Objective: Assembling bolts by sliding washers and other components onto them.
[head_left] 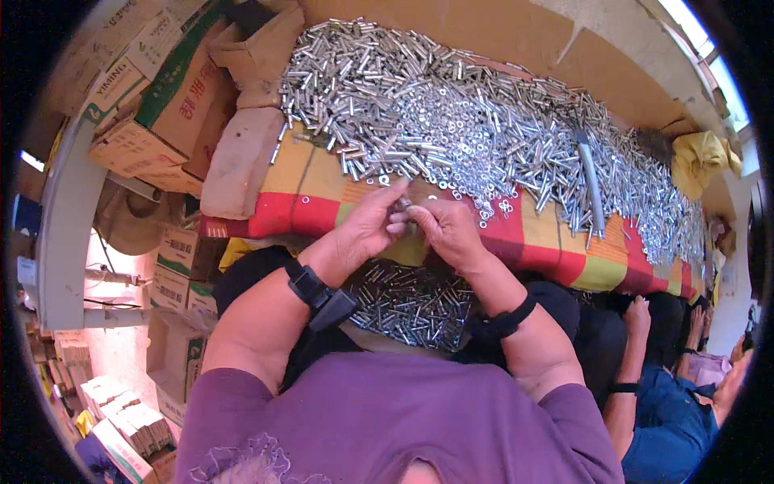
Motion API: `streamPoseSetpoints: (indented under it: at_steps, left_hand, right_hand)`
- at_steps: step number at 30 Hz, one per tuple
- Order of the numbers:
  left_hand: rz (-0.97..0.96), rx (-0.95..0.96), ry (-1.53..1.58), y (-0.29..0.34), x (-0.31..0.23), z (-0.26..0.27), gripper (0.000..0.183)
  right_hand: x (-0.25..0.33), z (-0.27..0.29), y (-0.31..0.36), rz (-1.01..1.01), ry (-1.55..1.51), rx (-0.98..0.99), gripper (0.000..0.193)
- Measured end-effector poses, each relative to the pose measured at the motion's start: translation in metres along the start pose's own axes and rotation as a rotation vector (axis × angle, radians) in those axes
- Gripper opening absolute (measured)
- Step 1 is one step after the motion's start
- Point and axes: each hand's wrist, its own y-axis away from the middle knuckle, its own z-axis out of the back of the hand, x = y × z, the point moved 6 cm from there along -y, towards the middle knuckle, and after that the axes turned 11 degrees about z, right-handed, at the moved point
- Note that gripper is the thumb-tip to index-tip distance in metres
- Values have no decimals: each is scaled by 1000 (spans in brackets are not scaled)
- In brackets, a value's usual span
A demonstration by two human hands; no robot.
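Upper-right glare, glinting metal pins, bowed edges, black corners

The cloth along the near edge of the counter is checked in red, mustard yellow, orange and lime green, with thin dark stripes across some squares. The heaped pins and the washers are bright silver. At the left edge sits a plain pinkish-beige block, beside a tan box with green panels. Toward the far right corner, a bundle is plain yellow. The wearer's shirt is solid purple.
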Motion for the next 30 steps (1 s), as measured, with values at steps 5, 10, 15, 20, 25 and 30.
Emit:
streamPoseSetpoints:
  at_steps: [5,10,15,20,25,30]
  left_hand:
    - [-134,-166,273,18,-37,14,26]
    - [-266,-179,-262,32,-88,24,17]
    - [-689,-659,-1283,24,-130,34,17]
    - [-608,-805,-1645,17,-112,3,26]
    - [-647,-760,-1764,8,-98,3,25]
    - [-792,-693,-1721,26,-96,3,16]
  right_hand:
    - [-4,-6,-30,38,546,-11,18]
    - [-32,-24,-45,-129,801,142,18]
    - [-25,-17,-51,-102,724,69,17]
    - [-20,12,-36,5,304,-269,15]
    - [-3,15,-32,-39,-241,-474,3]
    - [2,15,-30,3,-300,-514,4]
